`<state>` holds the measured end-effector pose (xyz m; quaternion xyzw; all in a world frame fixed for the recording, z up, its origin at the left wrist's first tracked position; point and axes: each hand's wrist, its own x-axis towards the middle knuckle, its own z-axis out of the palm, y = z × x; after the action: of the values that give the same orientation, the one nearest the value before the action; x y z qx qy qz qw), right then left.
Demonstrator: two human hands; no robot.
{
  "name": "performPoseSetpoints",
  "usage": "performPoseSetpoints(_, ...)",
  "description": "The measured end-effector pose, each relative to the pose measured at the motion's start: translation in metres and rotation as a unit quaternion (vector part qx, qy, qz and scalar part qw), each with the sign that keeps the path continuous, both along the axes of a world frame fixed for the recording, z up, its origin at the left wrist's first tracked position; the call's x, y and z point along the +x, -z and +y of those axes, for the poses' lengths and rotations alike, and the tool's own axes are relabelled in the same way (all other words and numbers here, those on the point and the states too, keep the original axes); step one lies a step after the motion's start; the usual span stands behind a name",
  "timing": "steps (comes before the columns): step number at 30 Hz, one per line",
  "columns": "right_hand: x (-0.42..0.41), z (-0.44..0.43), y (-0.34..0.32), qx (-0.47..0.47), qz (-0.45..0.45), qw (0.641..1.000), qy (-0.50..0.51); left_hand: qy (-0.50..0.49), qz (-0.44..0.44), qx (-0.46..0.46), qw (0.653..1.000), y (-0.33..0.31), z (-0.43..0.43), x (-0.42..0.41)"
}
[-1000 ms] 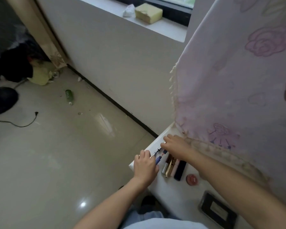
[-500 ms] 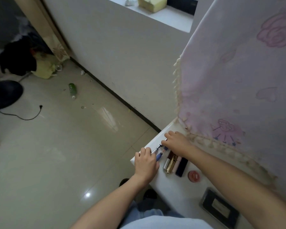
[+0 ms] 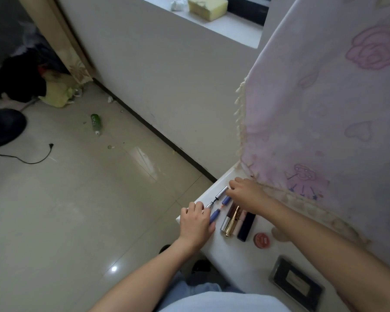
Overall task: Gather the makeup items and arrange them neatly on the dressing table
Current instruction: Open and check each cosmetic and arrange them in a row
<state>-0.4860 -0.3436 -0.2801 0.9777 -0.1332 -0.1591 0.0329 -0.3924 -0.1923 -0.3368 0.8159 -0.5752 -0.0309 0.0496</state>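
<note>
Far to your left on the floor (image 3: 77,210) lie a black fan base (image 3: 3,127), a loose cable (image 3: 32,159) and a green bottle (image 3: 96,123), all well apart from the tabletop (image 3: 234,264). At the tabletop's left corner your left hand (image 3: 197,224) lies knuckles up, its grip curled round the near end of the purple pen (image 3: 214,216), whose pale tip points away from you. Just beside the pen, on its left, the silver liner (image 3: 217,198) lies at the same slant, its near end under your fingers. A little beyond the pen's tip sits the purple cap (image 3: 226,200), apart from the pen, and your right hand (image 3: 245,192) reaches across with its grip pressed together on that cap, fingertips bent down. Right of the pen, four tubes lie side by side and touching: a silver-capped tube (image 3: 227,219), a gold tube (image 3: 233,221), a pink tube (image 3: 241,221) and a dark lipstick (image 3: 246,226). Further right sits a round red tin (image 3: 262,240), then a black palette (image 3: 296,282) nearer you. A pink cloth (image 3: 324,109) hangs behind them all.
</note>
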Motion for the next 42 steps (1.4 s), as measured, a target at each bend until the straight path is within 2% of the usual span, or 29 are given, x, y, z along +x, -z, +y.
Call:
performPoseSetpoints(2, -0.003, 0.006, -0.001, -0.014, 0.038, 0.999, -0.023, 0.006, 0.014, -0.021, 1.0, 0.0, 0.005, 0.004)
performPoseSetpoints(5, -0.005, 0.017, 0.003, -0.017, 0.049, 0.997, -0.063, -0.011, 0.03, -0.042, 0.999, 0.002, 0.014, 0.01)
performPoseSetpoints(6, -0.004, 0.02, 0.008, -0.018, 0.038, 0.997, -0.072, -0.019, 0.039, -0.038, 0.998, 0.003, 0.018, 0.013)
performPoseSetpoints(10, -0.006, 0.02, 0.018, -0.024, 0.089, 0.989, -0.115, -0.032, 0.076, 0.003, 0.997, 0.007, 0.034, 0.026)
performPoseSetpoints(14, 0.002, 0.028, 0.01, 0.026, 0.076, 0.995, -0.06, -0.036, 0.1, 0.038, 0.994, 0.009, 0.043, 0.032)
performPoseSetpoints(15, 0.004, 0.029, 0.009, 0.042, 0.1, 0.993, -0.052, -0.034, 0.116, 0.044, 0.992, 0.01, 0.043, 0.032)
performPoseSetpoints(16, 0.005, 0.029, 0.008, 0.031, 0.099, 0.992, -0.071, -0.038, 0.136, 0.04, 0.989, 0.009, 0.043, 0.031)
performPoseSetpoints(21, -0.006, 0.019, 0.009, 0.101, 0.012, 0.995, -0.005, -0.038, 0.148, 0.048, 0.987, 0.004, 0.045, 0.035)
performPoseSetpoints(24, -0.015, 0.025, -0.015, 0.143, -0.13, 0.979, 0.07, -0.04, 0.164, 0.032, 0.985, -0.006, 0.04, 0.044)
performPoseSetpoints(26, -0.018, 0.029, -0.033, 0.189, -0.265, 0.921, 0.214, -0.042, 0.213, -0.01, 0.976, -0.023, 0.03, 0.049)
performPoseSetpoints(28, -0.017, 0.029, -0.055, 0.302, -0.327, 0.815, 0.371, -0.04, 0.301, -0.09, 0.949, -0.048, 0.014, 0.054)
performPoseSetpoints(30, -0.013, 0.03, -0.079, 0.404, -0.392, 0.706, 0.43, -0.01, 0.385, -0.142, 0.912, -0.078, -0.002, 0.058)
performPoseSetpoints(32, -0.01, 0.034, -0.101, 0.479, -0.435, 0.629, 0.431, 0.039, 0.436, -0.147, 0.887, -0.106, -0.015, 0.061)
performPoseSetpoints(34, -0.008, 0.039, -0.116, 0.517, -0.445, 0.6, 0.418, 0.084, 0.444, -0.14, 0.881, -0.126, -0.023, 0.064)
performPoseSetpoints(38, -0.005, 0.049, -0.133, 0.539, -0.455, 0.567, 0.426, 0.158, 0.388, -0.172, 0.891, -0.144, -0.029, 0.072)
performPoseSetpoints(41, -0.007, 0.047, -0.139, 0.517, -0.504, 0.523, 0.453, 0.169, 0.342, -0.182, 0.907, -0.146, -0.031, 0.082)
performPoseSetpoints(42, -0.009, 0.046, -0.141, 0.49, -0.519, 0.525, 0.463, 0.171, 0.328, -0.183, 0.911, -0.146, -0.031, 0.086)
